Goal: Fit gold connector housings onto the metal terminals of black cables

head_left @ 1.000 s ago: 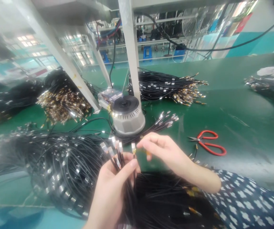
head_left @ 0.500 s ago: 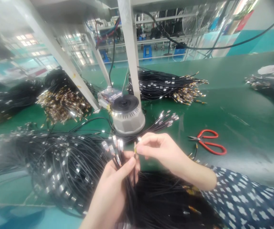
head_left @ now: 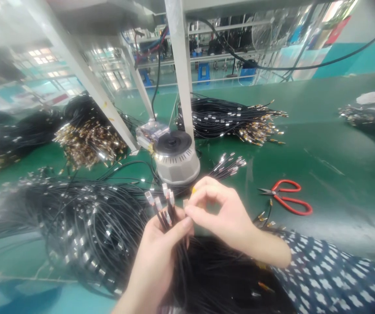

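Note:
My left hand (head_left: 161, 250) is closed around several black cables (head_left: 182, 261), whose silvery connector ends (head_left: 159, 203) stick up above the thumb. Close against it, my right hand (head_left: 222, 209) pinches at the tip of one cable beside the left thumb. A small yellow bit (head_left: 193, 190) shows at the right fingertips; the fingers hide most of what they hold. Below both hands a dark mass of black cables (head_left: 220, 279) fills the front.
Red-handled snips (head_left: 288, 197) lie open to the right. A grey round device with a black top (head_left: 176, 161) stands beyond my hands, by a white frame post (head_left: 179, 65). Cable bundles lie at left (head_left: 92, 231), back left (head_left: 91, 144) and back centre (head_left: 233, 117) on the green table (head_left: 321, 157).
My right hand has come down slightly toward the left thumb. The upright cable tip that showed between the hands is now mostly covered by fingers. The view has shifted a little.

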The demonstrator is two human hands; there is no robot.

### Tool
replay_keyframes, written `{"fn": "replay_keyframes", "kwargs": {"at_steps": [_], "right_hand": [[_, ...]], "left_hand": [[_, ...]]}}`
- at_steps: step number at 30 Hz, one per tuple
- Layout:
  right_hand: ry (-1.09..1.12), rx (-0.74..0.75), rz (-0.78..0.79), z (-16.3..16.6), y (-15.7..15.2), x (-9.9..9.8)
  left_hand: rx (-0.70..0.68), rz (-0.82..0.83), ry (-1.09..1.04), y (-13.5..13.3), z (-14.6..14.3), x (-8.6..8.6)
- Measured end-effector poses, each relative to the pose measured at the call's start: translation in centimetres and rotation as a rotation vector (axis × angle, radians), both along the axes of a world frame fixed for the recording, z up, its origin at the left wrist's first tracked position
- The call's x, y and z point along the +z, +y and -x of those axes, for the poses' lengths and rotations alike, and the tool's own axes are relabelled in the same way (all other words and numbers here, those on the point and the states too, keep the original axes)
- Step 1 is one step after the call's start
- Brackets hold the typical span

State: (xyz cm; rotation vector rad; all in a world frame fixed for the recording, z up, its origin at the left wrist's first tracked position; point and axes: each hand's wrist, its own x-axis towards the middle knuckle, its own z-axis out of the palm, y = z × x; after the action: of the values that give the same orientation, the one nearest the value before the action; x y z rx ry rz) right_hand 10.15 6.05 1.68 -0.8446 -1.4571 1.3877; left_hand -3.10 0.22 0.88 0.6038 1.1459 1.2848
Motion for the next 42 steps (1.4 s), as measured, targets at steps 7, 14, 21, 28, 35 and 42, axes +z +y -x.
{"fn": "replay_keyframes", "kwargs": {"at_steps": [7, 14, 21, 28, 35, 42], "right_hand": [[0.204, 0.46, 0.463, -0.6, 1.5, 0.0], [0.24, 0.567, 0.223, -1.8, 2.5, -0.7], [0.097, 0.372, 0.137, -2.6, 3.4, -1.3], [0.0, 0.484, 0.061, -2.0, 3.7, 0.2], [-0.744, 0.565, -0.292, -5.0, 3.0, 0.6], [-0.674, 0.5, -0.245, -5.8, 3.6, 0.2]], "left_hand": [[-0.116, -0.058, -0.064, -0.2, 0.2, 0.1], [-0.255, -0.026, -0.191, 0.0, 0.3, 0.2], [-0.158, -0.009, -0.128, 0.1, 0.2, -0.2], [-0.17, -0.028, -0.064, 0.1, 0.2, -0.5], [-0.14, 0.019, 0.011, 0.0, 0.6, -0.4], [-0.152, 0.003, 0.112, 0.1, 0.7, -0.5]]}}
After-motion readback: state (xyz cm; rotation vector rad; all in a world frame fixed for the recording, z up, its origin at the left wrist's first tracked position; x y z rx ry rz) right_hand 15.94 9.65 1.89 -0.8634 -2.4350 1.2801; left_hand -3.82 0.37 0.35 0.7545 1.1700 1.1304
